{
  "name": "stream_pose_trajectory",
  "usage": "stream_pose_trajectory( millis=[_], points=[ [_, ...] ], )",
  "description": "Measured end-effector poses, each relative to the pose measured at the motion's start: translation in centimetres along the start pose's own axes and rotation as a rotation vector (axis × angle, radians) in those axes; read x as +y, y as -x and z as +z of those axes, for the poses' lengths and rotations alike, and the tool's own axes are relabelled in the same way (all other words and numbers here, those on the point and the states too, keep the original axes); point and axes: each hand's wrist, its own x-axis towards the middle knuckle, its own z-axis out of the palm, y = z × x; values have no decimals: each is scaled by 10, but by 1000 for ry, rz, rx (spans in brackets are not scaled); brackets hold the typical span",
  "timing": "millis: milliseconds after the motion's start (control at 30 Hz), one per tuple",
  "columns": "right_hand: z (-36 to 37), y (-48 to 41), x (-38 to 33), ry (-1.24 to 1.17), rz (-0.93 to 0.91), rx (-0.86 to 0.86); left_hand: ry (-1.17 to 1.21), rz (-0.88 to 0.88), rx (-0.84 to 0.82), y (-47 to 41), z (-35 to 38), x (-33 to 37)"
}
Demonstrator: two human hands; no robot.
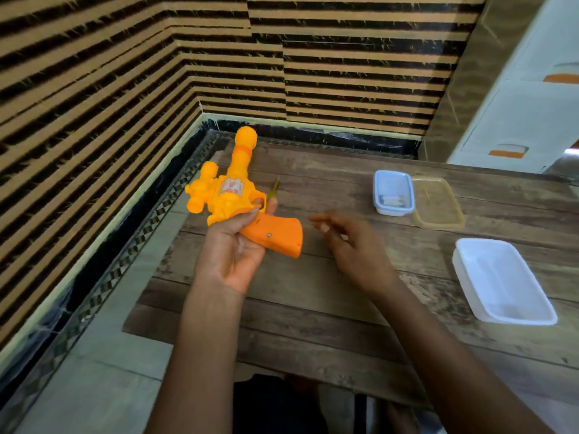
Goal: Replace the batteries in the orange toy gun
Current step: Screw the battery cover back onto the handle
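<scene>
My left hand (233, 245) holds the orange toy gun (232, 195) above the wooden table (313, 308), barrel pointing away from me and grip pointing right. A small screw shows on the grip's side (269, 235). My thumb lies across the body and a finger reaches through the trigger guard. My right hand (347, 242) hovers just right of the grip, fingers loosely spread and blurred, holding nothing. A thin yellow-green tool (274, 190), likely a screwdriver, lies on the table behind the gun, mostly hidden.
A small blue-rimmed box (393, 193) with something pale inside stands at the back right, its clear lid (438, 203) beside it. A larger white tub (501, 280) sits near the right edge. Striped walls close in the left and back sides.
</scene>
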Motion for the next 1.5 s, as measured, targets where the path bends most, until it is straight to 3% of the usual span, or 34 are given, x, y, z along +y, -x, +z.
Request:
stream_pose_trajectory(
  millis=[100,400,667,767,900,1200,1333,1500],
  points=[
    [16,-26,3,262,-134,-109,12,20,25,-1,-14,14],
    [53,-93,-6,781,-113,-442,7,25,27,-6,-27,19],
    [30,-81,-8,889,-298,-240,-21,-18,59,-12,-19,4],
    [12,-63,-10,894,-344,-91,-35,-39,63,-11,-7,-7],
    [-12,-26,-10,784,-331,207,-50,-93,79,-4,11,-31],
    [-56,46,-13,308,-381,461,-41,-151,88,20,48,-86],
    [-62,60,-26,-138,-270,519,-48,-173,47,24,54,-102],
    [-65,62,-30,-588,-135,467,-56,-175,3,7,50,-113]
  ],
)
